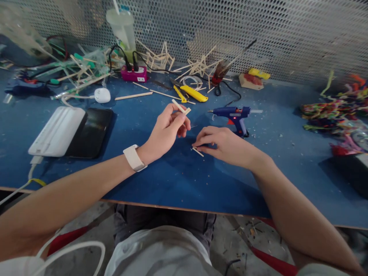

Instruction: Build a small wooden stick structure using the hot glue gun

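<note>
My left hand is closed on short pale wooden sticks, raised above the blue table and tilted. Thumb and fingers pinch them; whether the pieces are joined I cannot tell. Lower and to the right, my right hand pinches one end of another short wooden stick at the tabletop. A blue glue gun lies just behind my right hand, with a small red light on its body and a clear glue stick out of its back.
Behind my hands lie yellow-handled pliers, a yellow utility knife and a purple power strip. Stick frames lean by the perforated metal panel. A black phone lies left; colourful pipe cleaners are heaped right.
</note>
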`<move>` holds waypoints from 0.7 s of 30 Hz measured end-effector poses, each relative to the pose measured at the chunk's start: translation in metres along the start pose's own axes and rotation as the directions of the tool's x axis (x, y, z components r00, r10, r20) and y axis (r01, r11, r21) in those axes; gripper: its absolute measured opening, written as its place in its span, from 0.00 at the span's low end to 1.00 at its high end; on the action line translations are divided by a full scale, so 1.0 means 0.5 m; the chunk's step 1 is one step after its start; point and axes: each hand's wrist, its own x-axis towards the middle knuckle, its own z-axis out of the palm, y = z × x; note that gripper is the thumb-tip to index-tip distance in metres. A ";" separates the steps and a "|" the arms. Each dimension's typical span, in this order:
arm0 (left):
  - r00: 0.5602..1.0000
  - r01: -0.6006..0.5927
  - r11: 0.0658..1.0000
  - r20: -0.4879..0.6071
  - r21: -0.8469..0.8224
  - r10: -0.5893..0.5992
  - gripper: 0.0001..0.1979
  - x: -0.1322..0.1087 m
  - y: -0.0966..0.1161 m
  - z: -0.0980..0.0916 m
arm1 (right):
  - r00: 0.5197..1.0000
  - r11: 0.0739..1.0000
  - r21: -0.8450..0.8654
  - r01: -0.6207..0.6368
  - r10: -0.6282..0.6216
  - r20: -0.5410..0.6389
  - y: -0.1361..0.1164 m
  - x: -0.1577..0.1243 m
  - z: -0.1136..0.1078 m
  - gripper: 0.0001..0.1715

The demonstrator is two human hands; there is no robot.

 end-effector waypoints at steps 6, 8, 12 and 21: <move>0.999 0.032 0.997 -0.037 0.068 -0.029 0.06 -0.008 0.000 0.005 | 0.998 1.000 0.020 -0.019 0.020 -0.060 0.003 -0.018 0.014 0.12; 0.999 0.027 0.997 -0.037 0.069 -0.025 0.07 -0.010 -0.001 0.006 | 0.997 1.000 0.008 -0.005 0.005 -0.071 0.001 -0.018 0.016 0.12; 0.999 0.032 0.995 -0.040 0.096 -0.028 0.12 -0.014 0.003 0.007 | 0.988 0.999 0.051 0.004 0.005 -0.157 -0.005 -0.014 0.016 0.09; 1.000 -0.025 0.999 0.006 -0.046 0.025 0.20 -0.010 -0.001 0.009 | 0.770 0.783 0.614 0.101 0.329 -0.547 -0.009 0.001 0.039 0.15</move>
